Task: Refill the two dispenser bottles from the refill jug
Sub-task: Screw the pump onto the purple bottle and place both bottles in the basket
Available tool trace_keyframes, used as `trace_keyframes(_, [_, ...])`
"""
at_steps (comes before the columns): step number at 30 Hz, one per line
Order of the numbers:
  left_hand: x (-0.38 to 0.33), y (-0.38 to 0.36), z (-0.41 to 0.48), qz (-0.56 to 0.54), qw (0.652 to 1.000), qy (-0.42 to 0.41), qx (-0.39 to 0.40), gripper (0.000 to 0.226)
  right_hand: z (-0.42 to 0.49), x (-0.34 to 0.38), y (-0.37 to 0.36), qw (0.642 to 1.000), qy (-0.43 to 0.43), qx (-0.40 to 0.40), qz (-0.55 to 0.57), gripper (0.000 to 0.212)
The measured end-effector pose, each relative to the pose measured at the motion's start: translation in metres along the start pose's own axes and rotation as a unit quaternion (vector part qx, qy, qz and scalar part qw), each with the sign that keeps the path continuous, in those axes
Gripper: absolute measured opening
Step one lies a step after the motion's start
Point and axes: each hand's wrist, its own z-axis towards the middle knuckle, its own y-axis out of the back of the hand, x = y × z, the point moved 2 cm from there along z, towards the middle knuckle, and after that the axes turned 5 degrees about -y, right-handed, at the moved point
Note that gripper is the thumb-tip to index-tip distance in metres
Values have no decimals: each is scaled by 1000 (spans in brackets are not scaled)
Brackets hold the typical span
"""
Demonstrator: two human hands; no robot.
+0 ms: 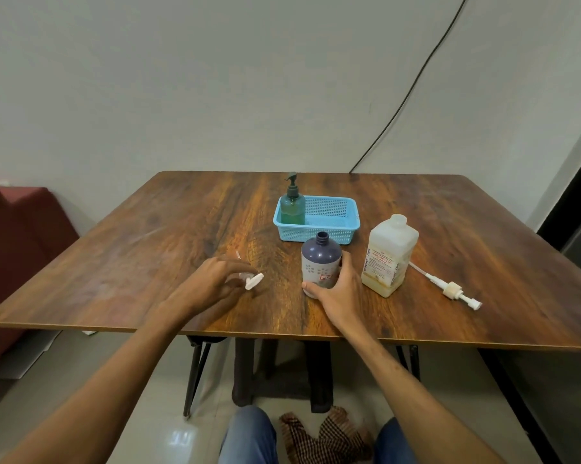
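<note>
A purple dispenser bottle (320, 259) with a pale flowered label stands open-necked near the table's middle, and my right hand (339, 289) grips its lower part. My left hand (215, 283) rests on the table to the left, fingers closed around a white pump head (254, 281) whose thin tube sticks out behind. A green dispenser bottle (293, 205) with its pump on stands in the left end of a blue basket (346, 226). The white refill jug (388, 259), cap off, stands right of the purple bottle. A second white pump (449, 288) lies beside the jug.
The wooden table (148, 236) fills the view, with its front edge close to me. A red seat (18, 229) is at the left and a black cable (413, 85) runs down the wall. A checked cloth (322, 437) lies on the floor between my knees.
</note>
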Motion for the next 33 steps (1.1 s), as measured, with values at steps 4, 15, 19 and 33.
trace_keyframes(4, [-9, 11, 14, -41, 997, 31, -58, 31, 2, 2, 3, 1000, -2, 10, 0, 86])
trace_keyframes(15, [-78, 78, 81, -202, 933, 116, -274, 18, -1, 3, 5, 1000, 16, 6, -14, 85])
trace_keyframes(19, [-98, 95, 111, -237, 910, 116, -320, 23, -3, 4, 6, 999, 27, 2, -24, 85])
trace_keyframes(33, [-112, 90, 148, -239, 891, 154, -355, 52, -1, -1, 7, 998, 48, 7, -28, 90])
